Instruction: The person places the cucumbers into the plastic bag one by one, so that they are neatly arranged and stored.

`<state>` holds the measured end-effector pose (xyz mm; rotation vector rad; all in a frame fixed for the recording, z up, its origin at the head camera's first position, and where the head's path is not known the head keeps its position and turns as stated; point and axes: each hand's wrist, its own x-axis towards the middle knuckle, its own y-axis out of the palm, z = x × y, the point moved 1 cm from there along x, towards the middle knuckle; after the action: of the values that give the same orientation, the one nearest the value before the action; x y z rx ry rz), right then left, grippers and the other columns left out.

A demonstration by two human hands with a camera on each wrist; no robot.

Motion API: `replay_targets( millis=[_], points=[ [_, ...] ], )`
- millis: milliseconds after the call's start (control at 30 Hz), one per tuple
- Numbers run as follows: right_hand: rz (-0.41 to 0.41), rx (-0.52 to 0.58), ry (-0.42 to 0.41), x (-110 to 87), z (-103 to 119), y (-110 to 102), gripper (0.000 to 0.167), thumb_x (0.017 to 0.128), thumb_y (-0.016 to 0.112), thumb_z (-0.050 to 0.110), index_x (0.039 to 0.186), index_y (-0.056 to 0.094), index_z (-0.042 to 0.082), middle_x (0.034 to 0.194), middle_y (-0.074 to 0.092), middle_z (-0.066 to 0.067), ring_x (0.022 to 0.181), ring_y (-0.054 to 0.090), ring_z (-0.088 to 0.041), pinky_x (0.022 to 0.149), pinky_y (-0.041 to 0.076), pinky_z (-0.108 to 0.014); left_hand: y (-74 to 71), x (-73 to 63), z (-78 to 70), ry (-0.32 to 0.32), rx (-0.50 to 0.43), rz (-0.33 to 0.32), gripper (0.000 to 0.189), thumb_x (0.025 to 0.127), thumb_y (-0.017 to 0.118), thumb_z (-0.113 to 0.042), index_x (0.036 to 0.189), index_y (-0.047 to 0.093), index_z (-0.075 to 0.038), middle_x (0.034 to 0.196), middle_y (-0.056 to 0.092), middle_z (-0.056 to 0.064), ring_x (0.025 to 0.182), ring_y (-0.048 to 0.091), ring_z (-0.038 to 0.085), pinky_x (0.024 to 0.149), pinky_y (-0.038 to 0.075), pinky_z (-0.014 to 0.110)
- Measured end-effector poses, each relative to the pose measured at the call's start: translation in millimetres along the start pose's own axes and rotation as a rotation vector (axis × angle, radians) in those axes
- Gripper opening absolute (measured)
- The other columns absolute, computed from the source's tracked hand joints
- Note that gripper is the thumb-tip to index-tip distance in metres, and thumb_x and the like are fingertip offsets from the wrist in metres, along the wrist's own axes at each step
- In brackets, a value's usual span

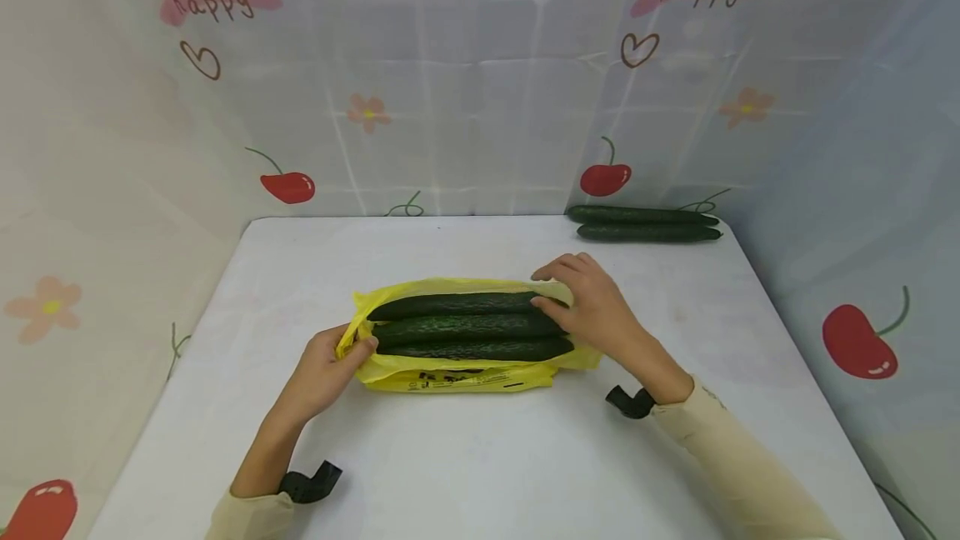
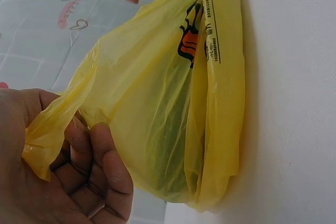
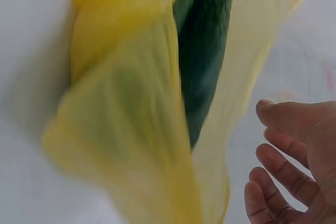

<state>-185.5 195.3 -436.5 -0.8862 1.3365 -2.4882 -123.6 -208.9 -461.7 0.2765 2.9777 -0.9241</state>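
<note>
Three dark green cucumbers (image 1: 465, 330) lie side by side in a yellow plastic bag (image 1: 386, 377), its mouth spread open above them. My left hand (image 1: 322, 375) grips the bag's left end; the left wrist view shows a fold of yellow film (image 2: 55, 129) between thumb and fingers. At the opposite end, my right hand (image 1: 596, 307) hovers by the upper edge with thumb and fingers parted. In the right wrist view this hand (image 3: 315, 135) holds nothing and sits beside the film, near a cucumber (image 3: 205, 61) showing through the opening.
Two more cucumbers (image 1: 648, 233) lie together at the table's back right corner. The white table (image 1: 465, 465) backs onto a printed curtain (image 1: 480, 107), with more sheeting at both sides. Black straps (image 1: 311, 483) are at both wrists.
</note>
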Motion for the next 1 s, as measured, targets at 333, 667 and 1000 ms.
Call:
replay_targets(
  millis=[333, 667, 1000],
  points=[
    [-0.068, -0.09, 0.204, 0.4, -88, -43, 0.032, 0.092, 0.086, 0.014, 0.121, 0.076, 0.006, 0.118, 0.072, -0.015, 0.106, 0.061, -0.034, 0.09, 0.056, -0.053, -0.7, -0.2, 0.7, -0.008, 0.015, -0.006, 0.026, 0.107, 0.062, -0.028, 0.102, 0.067, -0.003, 0.073, 0.044, 0.002, 0.063, 0.041, 0.011, 0.057, 0.038, 0.026],
    [-0.077, -0.049, 0.377, -14.8, -178, -52, 0.034, 0.096, 0.082, 0.016, 0.124, 0.073, 0.0, 0.121, 0.068, -0.027, 0.11, 0.063, -0.046, 0.094, 0.05, -0.062, -0.8, -0.6, 2.0, -0.006, 0.005, -0.012, 0.027, 0.107, 0.063, -0.028, 0.098, 0.066, -0.003, 0.071, 0.043, 0.002, 0.061, 0.039, 0.01, 0.056, 0.038, 0.026],
    [0.05, -0.06, 0.515, -22.2, -227, -52, 0.064, 0.099, 0.078, 0.024, 0.153, 0.053, 0.002, 0.163, 0.045, -0.031, 0.152, 0.035, -0.057, 0.123, 0.024, -0.077, 0.8, 0.6, 2.6, 0.011, -0.016, -0.009, 0.027, 0.107, 0.063, -0.028, 0.096, 0.065, -0.003, 0.07, 0.044, 0.002, 0.059, 0.039, 0.01, 0.055, 0.038, 0.026]
  ],
)
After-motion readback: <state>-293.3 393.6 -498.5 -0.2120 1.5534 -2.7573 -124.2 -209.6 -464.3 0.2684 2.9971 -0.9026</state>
